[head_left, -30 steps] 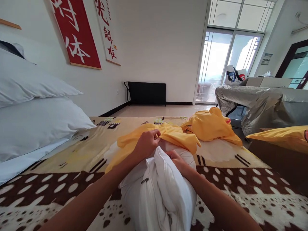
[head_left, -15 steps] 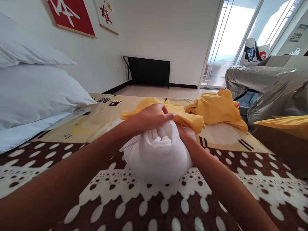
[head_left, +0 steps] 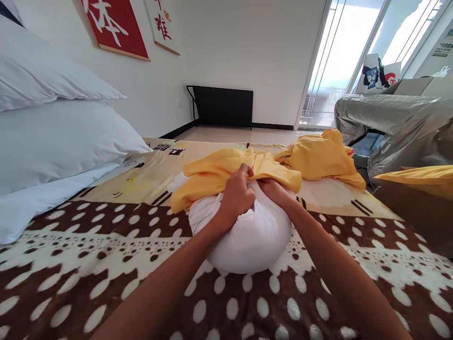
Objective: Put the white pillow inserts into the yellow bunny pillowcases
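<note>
A plump white cloth bundle (head_left: 255,241) rests on the patterned blanket in front of me. Over its far side lies a crumpled yellow garment (head_left: 208,170). My left hand (head_left: 238,194) is closed at the top of the bundle, its fingers curled on the near edge of the yellow cloth. On the bundle's right side, my right hand (head_left: 275,191) lies against the white fabric. Its fingertips go under the yellow edge, so their grip is hidden.
Brown and cream dotted blanket (head_left: 134,302) covers the bed. White pillows (head_left: 63,141) are stacked at left. Another yellow garment (head_left: 322,156) lies behind at right. A cardboard box (head_left: 406,212) with yellow cloth on it and a silver-wrapped item (head_left: 385,113) stand farther right.
My left hand has turned and come down from above the bundle to the yellow edge. The yellow cloth now spreads farther left and nearer, and the bundle's open fold has closed over.
</note>
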The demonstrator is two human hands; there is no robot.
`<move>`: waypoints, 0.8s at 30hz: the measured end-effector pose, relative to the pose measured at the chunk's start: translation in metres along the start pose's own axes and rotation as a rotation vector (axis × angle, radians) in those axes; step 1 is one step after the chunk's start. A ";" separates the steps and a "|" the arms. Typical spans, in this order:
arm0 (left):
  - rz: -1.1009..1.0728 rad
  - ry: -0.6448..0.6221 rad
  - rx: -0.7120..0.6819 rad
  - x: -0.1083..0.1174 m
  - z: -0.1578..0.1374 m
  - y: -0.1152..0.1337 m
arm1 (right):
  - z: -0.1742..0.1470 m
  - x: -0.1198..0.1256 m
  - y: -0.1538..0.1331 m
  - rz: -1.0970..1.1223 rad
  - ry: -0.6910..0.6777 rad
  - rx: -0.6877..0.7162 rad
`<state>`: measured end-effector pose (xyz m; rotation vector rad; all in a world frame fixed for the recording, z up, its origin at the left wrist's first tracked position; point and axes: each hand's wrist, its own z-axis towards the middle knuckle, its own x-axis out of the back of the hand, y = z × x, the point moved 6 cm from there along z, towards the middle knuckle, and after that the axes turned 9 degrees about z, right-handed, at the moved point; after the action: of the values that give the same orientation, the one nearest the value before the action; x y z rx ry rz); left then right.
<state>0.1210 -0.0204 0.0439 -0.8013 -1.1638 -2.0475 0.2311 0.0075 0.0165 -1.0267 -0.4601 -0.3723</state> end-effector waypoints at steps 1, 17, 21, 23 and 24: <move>-0.035 0.021 0.001 0.000 -0.002 -0.002 | -0.009 0.002 -0.003 -0.002 -0.015 -0.005; -0.113 0.042 0.045 0.010 -0.003 -0.018 | -0.134 -0.047 -0.096 -0.726 0.133 0.275; -0.057 -0.080 0.076 0.024 0.017 -0.015 | -0.103 -0.041 -0.099 -0.741 0.113 0.212; -0.036 -0.128 0.109 0.032 0.027 -0.011 | -0.086 -0.033 -0.102 -0.751 0.099 0.168; -0.032 -0.134 0.130 0.036 0.031 -0.009 | -0.077 -0.029 -0.103 -0.750 0.085 0.147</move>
<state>0.0982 0.0021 0.0799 -0.8714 -1.3774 -1.9455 0.1698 -0.1063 0.0420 -0.6618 -0.7788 -1.0291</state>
